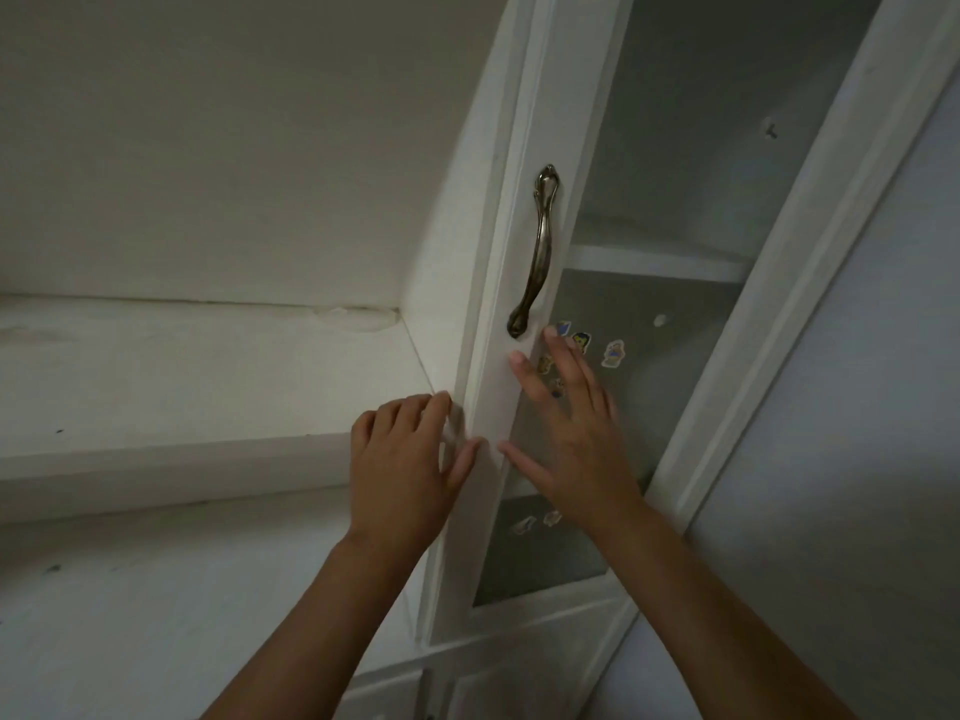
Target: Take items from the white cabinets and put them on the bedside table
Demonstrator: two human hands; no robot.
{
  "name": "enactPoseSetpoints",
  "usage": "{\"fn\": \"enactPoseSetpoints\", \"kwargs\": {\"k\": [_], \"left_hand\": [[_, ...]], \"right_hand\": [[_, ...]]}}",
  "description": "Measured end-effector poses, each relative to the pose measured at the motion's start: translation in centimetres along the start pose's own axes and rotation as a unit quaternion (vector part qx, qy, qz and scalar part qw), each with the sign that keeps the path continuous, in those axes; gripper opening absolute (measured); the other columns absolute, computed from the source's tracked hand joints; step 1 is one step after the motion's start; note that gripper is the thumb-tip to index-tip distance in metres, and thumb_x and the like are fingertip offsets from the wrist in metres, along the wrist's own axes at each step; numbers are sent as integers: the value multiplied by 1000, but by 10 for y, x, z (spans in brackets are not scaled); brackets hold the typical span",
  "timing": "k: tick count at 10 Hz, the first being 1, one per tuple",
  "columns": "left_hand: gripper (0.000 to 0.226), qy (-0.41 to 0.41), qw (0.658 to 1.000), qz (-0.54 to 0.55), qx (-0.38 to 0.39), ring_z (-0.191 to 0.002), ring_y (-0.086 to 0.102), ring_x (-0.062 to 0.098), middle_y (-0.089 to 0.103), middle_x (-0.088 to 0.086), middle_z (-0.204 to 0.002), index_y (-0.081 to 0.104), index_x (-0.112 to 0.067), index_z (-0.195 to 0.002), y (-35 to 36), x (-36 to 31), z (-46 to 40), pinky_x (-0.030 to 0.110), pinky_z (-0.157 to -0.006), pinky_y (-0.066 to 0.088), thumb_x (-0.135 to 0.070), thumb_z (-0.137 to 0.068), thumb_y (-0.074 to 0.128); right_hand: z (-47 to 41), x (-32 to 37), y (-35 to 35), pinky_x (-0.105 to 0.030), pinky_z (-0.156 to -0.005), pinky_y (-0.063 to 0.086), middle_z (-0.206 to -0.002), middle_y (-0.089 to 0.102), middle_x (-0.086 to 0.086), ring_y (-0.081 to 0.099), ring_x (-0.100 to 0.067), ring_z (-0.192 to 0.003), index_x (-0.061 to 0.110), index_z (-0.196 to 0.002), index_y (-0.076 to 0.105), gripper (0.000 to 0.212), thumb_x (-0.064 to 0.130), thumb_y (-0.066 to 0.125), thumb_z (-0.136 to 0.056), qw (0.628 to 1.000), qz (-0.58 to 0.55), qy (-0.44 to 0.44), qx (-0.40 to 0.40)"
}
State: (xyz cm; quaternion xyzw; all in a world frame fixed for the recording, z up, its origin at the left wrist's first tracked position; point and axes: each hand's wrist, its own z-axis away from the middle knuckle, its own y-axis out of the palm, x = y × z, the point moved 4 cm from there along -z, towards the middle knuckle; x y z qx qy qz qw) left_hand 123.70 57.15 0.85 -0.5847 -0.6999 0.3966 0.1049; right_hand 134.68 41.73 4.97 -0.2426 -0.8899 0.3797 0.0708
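A tall white-painted cabinet door [524, 283] with a frosted glass panel fills the centre and right of the head view, its long axis running from the lower middle up toward the top right, the frame leaning in the wide-angle lens. The door belongs to a white cabinet [447, 262] standing against a pale wall. A curved, antique-bronze metal handle [537, 252] is fixed lengthwise on the door's left stile, its ends flared and its middle bowed outward. Behind the glass, a white shelf [654, 265] crosses the cabinet's inside; what lies on it cannot be made out through the frosting. Small cartoon stickers [613, 353] dot the glass just right of the handle's lower end, and two more sit lower on the panel.

Both hands are raised to the door. The left hand [400, 470] has its fingers curled round the door's left edge, thumb lying against the front of the stile, just below the handle. The right hand [566, 428] is spread wide, fingers straight and fanned, lying flat over the stile and the glass, its fingertips just beside the handle's lower end; it holds nothing.

To the left, a white ledge [197, 366] runs level from the cabinet's side along the wall. Below the door, the tops of two white panelled lower doors [483, 688] show.
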Motion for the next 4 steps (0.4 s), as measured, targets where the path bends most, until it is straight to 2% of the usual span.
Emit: {"fn": "enactPoseSetpoints", "kwargs": {"k": [1, 3, 4], "left_hand": [[57, 31, 999, -1, 8, -123, 57, 21, 64, 0, -132, 55, -20, -138, -5, 3, 3, 41, -108, 35, -60, -98, 53], [52, 111, 993, 29, 23, -143, 42, 24, 54, 5, -149, 53, -18, -143, -11, 16, 22, 47, -125, 19, -49, -102, 46], [54, 108, 992, 37, 49, -151, 30, 25, 44, 6, -158, 50, -21, -146, -18, 18, 37, 49, -127, 16, -51, -102, 42]], "right_hand": [[11, 4, 0, -60, -122, 29, -175, -1, -2, 3, -24, -161, 32, -166, 13, 97, 51, 72, -91, 999, -1, 28, 32], [72, 9, 13, -59, -123, 25, -174, 0, 9, 4, -18, -161, 43, -164, 4, 94, 58, 64, -94, 986, -1, 100, 136], [105, 10, 10, -58, -123, 25, -174, 3, 9, 9, -21, -160, 41, -164, 10, 90, 59, 63, -94, 977, 5, 127, 169]]}}
